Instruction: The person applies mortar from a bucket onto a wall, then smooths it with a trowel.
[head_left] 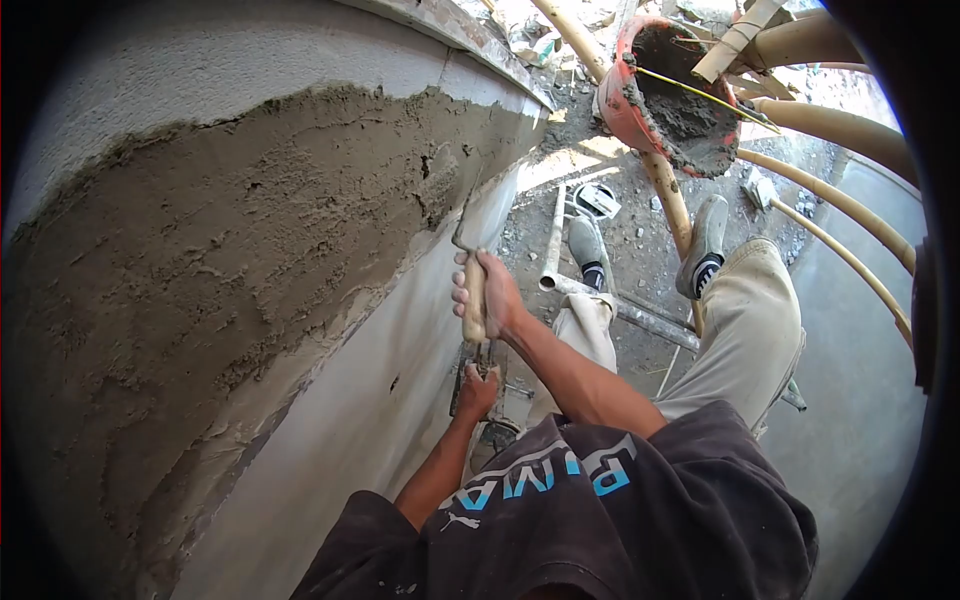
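My right hand (496, 294) is wrapped round the wooden handle of a trowel (474, 305). Its thin blade points up and away, seen nearly edge-on beside the wall. Wet grey-brown mortar (230, 240) covers a broad band of this wall, rough and ridged on the surface. Just below the trowel handle, my left hand (479, 391) is closed, thumb up, at a dark, mortar-stained tool; I cannot tell its kind. The smooth lower part of the wall (370, 385) lies to the left of both hands.
An orange-red bucket (625, 120) of wet mortar stands ahead to the right, a thin yellow strip across it. Bamboo poles (840, 130) run along the right. Metal pipes (640, 318) lie beneath my feet, above a ground strewn with rubble. A ledge (470, 40) tops the wall.
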